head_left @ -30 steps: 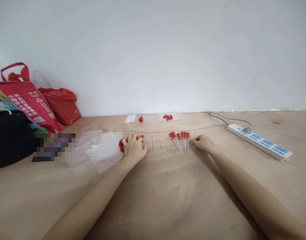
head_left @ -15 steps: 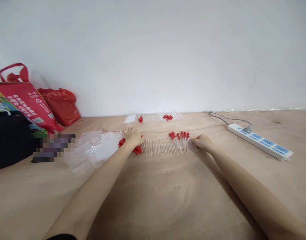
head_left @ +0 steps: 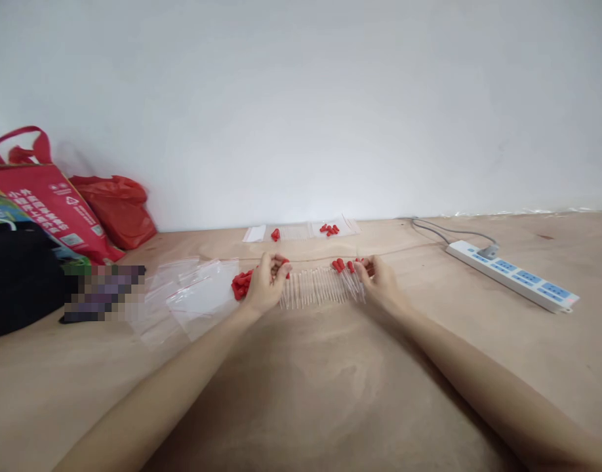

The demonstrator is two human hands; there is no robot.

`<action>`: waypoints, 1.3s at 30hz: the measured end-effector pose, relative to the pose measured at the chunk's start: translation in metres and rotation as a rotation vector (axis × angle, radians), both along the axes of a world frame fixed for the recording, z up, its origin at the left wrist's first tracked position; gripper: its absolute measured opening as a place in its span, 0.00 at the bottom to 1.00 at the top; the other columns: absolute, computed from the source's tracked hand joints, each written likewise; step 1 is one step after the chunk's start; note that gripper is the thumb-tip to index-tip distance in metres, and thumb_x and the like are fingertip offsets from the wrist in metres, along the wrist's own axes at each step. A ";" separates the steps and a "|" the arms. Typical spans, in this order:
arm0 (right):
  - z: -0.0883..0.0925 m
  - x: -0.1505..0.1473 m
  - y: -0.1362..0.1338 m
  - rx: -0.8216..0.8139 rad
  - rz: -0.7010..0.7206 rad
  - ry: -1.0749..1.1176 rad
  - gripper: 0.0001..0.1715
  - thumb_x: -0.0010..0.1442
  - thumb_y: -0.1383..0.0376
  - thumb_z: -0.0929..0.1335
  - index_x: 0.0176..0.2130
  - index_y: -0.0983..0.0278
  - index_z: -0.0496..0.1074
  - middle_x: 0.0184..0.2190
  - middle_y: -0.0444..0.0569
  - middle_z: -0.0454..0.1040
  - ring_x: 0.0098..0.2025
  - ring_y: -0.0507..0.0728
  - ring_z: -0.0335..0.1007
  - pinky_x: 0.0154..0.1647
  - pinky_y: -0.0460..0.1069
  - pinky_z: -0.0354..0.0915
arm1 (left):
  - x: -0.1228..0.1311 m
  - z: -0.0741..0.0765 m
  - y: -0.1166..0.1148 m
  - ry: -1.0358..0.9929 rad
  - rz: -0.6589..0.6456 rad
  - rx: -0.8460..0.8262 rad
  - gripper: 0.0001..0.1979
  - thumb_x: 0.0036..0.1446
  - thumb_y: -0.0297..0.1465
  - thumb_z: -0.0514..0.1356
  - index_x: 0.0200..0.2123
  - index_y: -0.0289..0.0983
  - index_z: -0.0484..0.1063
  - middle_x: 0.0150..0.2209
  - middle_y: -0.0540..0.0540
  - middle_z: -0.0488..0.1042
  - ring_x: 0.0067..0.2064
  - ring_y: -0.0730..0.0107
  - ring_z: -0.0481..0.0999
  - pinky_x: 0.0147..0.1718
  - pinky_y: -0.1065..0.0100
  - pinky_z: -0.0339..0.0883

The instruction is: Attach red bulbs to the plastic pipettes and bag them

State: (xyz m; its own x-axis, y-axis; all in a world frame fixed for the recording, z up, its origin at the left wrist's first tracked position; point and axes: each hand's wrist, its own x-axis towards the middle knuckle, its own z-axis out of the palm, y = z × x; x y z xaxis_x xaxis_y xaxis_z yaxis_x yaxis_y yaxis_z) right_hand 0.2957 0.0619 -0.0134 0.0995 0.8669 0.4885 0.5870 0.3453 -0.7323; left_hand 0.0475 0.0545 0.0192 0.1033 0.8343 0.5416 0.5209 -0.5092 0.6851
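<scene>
My left hand point(head_left: 267, 283) pinches a red rubber dropper bulb point(head_left: 286, 263) between thumb and fingers, above the left end of a row of thin clear tubes point(head_left: 311, 288). Beside that hand lies a pile of red bulbs point(head_left: 240, 286), partly covered by it. At the row's right end, several tubes carry red bulbs, forming droppers point(head_left: 349, 278). My right hand point(head_left: 377, 278) is over these droppers with thumb and fingers closed together. Whatever it grips is hidden by the fingers, and some droppers are behind it.
Clear zip bags point(head_left: 202, 295) lie left of the bulbs. Near the wall is another bag with red bulbs point(head_left: 329, 229) and tubes. A power strip point(head_left: 515, 275) with a plugged cord is at right. A red shopping bag point(head_left: 60, 210) and a black bag point(head_left: 23, 282) stand at left.
My left hand has come away from the pile with a red bulb, slightly to the right. My right hand has moved left from the row's end, over the droppers, its fingers drawn together.
</scene>
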 end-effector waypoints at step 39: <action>-0.014 -0.048 -0.053 0.211 0.598 -0.443 0.10 0.61 0.65 0.60 0.38 0.64 0.68 0.29 0.46 0.73 0.30 0.50 0.66 0.38 0.49 0.51 | -0.007 -0.049 -0.055 0.031 -0.180 -0.142 0.08 0.52 0.31 0.58 0.36 0.37 0.73 0.31 0.47 0.75 0.31 0.69 0.74 0.29 0.71 0.68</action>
State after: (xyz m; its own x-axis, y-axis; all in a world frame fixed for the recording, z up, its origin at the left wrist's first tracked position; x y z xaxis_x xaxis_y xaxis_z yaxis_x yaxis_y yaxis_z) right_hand 0.2473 0.0085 -0.0273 -0.5995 0.5956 0.5346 0.4792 0.8022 -0.3562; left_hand 0.0408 -0.0007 -0.0295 0.2725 0.8683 0.4146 0.4524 -0.4959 0.7412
